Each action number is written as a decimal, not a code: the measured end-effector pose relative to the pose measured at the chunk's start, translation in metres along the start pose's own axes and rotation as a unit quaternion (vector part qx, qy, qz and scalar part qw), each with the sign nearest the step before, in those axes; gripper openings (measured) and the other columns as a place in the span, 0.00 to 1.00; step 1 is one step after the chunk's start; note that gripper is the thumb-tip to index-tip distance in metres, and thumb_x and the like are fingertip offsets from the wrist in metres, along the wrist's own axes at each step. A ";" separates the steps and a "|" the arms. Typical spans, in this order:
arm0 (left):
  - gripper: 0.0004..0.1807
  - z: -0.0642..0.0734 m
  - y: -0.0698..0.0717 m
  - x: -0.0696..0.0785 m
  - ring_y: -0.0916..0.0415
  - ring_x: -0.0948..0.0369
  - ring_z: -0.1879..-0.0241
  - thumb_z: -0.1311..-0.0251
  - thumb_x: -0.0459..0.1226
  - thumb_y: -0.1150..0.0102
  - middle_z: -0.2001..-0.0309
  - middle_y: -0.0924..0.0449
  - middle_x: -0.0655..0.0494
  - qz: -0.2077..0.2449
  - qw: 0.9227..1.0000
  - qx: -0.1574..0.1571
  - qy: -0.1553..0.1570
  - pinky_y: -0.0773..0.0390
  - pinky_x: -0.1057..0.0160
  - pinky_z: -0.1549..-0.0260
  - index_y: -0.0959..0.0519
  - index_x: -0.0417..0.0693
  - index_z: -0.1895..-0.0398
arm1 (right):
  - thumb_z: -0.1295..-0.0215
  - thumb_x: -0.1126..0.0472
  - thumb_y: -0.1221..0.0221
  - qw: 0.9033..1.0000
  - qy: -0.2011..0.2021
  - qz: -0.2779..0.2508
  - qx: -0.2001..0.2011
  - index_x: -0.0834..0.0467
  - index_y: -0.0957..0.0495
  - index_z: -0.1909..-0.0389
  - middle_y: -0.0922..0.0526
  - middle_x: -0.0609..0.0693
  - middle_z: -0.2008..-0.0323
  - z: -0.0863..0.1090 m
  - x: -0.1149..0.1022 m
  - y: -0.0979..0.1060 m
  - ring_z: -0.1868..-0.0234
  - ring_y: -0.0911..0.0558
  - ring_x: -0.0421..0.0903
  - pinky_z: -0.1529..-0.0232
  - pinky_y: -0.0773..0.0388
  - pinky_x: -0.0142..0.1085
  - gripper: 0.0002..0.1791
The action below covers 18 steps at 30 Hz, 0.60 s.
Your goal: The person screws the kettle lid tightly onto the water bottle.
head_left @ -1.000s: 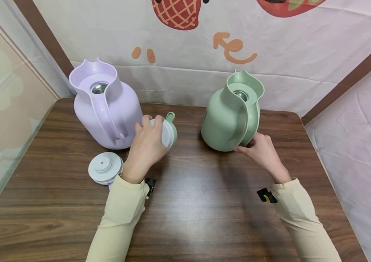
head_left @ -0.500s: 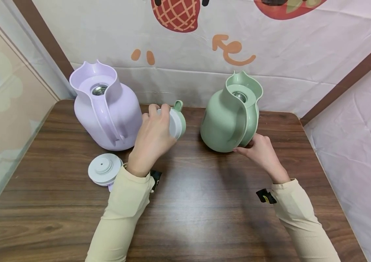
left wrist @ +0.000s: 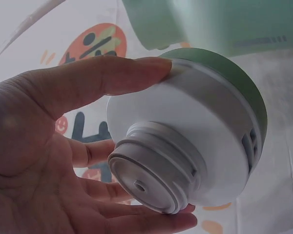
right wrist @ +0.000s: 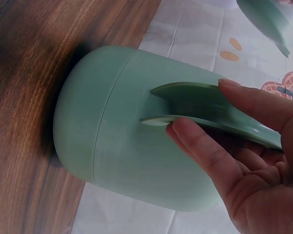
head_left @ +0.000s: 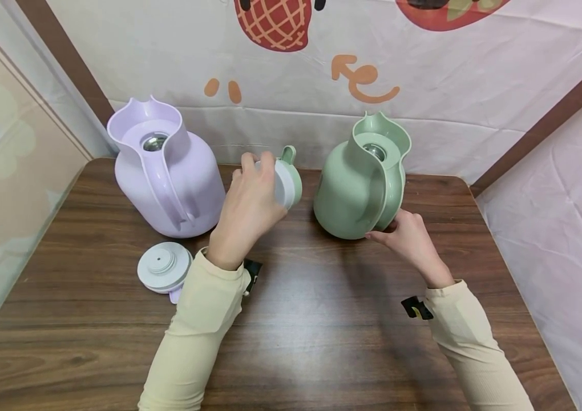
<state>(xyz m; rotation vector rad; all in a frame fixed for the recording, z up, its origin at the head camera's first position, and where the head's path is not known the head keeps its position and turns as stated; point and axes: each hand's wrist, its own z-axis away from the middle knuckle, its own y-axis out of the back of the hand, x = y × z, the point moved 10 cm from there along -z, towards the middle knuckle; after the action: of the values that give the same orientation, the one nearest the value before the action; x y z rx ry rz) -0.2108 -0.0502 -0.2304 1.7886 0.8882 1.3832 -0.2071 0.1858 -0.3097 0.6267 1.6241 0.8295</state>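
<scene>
In my left hand (head_left: 250, 211) I hold a green-and-white jug lid (head_left: 293, 184), tilted and raised above the table between two thermos jugs. The left wrist view shows the lid's white underside with its threaded stopper (left wrist: 151, 165), my thumb on the rim and fingers behind. My right hand (head_left: 413, 242) pinches the lower part of the handle (right wrist: 198, 105) of the green thermos jug (head_left: 339, 194), thumb on one edge and fingers on the other. This jug stands upright, its mouth (head_left: 375, 151) uncovered.
A lilac thermos jug (head_left: 201, 182), also uncovered, stands at the left back. In front of it a lilac-and-white lid (head_left: 164, 267) lies upside down on the wooden table (head_left: 311, 342). A printed cloth (head_left: 281, 131) hangs behind the table.
My left hand has carried the green-and-white lid to the right and away from me, nearer the green jug. My right hand stays on the jug's handle.
</scene>
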 end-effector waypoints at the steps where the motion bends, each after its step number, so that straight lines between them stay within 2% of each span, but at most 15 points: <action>1: 0.30 -0.001 0.000 0.002 0.34 0.38 0.64 0.64 0.27 0.40 0.51 0.39 0.33 0.001 1.000 -0.001 0.001 0.29 0.47 0.63 0.37 0.34 0.52 | 0.52 0.62 0.32 1.000 0.000 0.001 0.001 0.64 0.22 0.64 0.19 0.56 0.73 0.000 0.000 0.000 0.73 0.21 0.48 0.73 0.27 0.39 0.15; 5: 0.31 -0.006 0.001 0.008 0.35 0.38 0.63 0.63 0.28 0.37 0.50 0.39 0.33 0.006 1.000 -0.006 0.001 0.30 0.47 0.61 0.37 0.34 0.51 | 0.53 0.63 0.32 1.000 0.001 0.005 0.004 0.64 0.22 0.65 0.18 0.56 0.73 0.000 0.000 0.001 0.74 0.21 0.48 0.73 0.27 0.39 0.15; 12: 0.32 -0.014 0.003 0.026 0.36 0.38 0.61 0.65 0.29 0.36 0.50 0.38 0.33 0.001 1.000 -0.003 -0.025 0.34 0.50 0.57 0.37 0.34 0.51 | 0.55 0.63 0.31 1.000 0.003 0.014 0.011 0.65 0.22 0.66 0.18 0.56 0.74 -0.002 -0.001 0.002 0.74 0.20 0.49 0.72 0.27 0.40 0.15; 18: 0.33 -0.018 0.004 0.035 0.36 0.38 0.60 0.64 0.29 0.36 0.49 0.38 0.34 0.001 1.000 -0.006 -0.025 0.32 0.51 0.57 0.37 0.36 0.50 | 0.55 0.62 0.31 1.000 0.001 0.013 0.010 0.64 0.22 0.67 0.18 0.55 0.74 -0.002 0.000 0.002 0.74 0.20 0.49 0.73 0.27 0.40 0.15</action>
<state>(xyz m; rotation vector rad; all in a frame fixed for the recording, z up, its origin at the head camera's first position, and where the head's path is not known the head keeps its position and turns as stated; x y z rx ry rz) -0.2209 -0.0211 -0.2060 1.8068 0.8504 1.3370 -0.2088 0.1866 -0.3082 0.6633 1.6315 0.8337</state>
